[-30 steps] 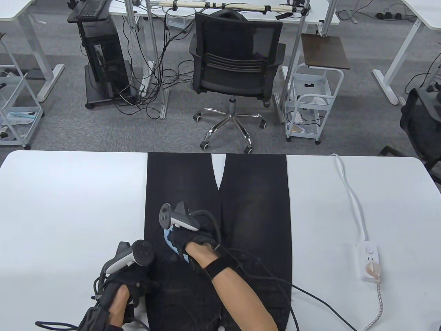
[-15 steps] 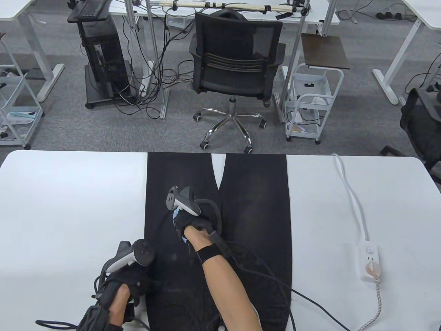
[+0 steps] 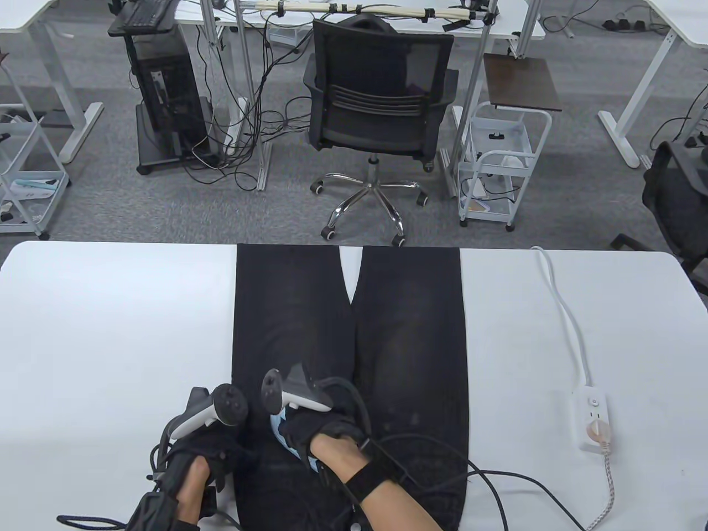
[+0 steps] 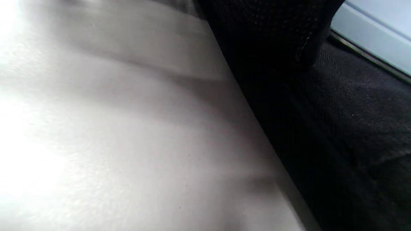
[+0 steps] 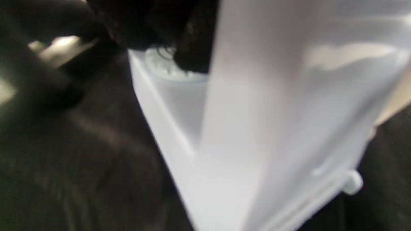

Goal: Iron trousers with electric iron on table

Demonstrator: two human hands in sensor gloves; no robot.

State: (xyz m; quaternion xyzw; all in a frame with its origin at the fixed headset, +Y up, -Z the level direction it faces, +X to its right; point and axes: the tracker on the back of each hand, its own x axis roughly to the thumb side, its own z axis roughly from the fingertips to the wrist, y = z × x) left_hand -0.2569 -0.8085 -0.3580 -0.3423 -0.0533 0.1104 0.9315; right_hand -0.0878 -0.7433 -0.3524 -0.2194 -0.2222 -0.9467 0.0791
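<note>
Black trousers lie flat across the white table, legs pointing away from me. My right hand grips a pale blue electric iron on the left trouser leg, near the waist end. The iron fills the right wrist view, blurred, with dark cloth beneath it. My left hand rests on the trousers' left edge beside the iron; its fingers are mostly hidden under the tracker. The left wrist view shows the table, the dark trousers and the iron's pale side.
A white power strip with a plug in it lies at the right, its white cable running to the far edge. Black glove cables trail over the trousers near me. An office chair and a cart stand beyond the table.
My right hand slid the iron away up the left leg, then pulled it back towards me, close beside the left hand. The left hand stayed put.
</note>
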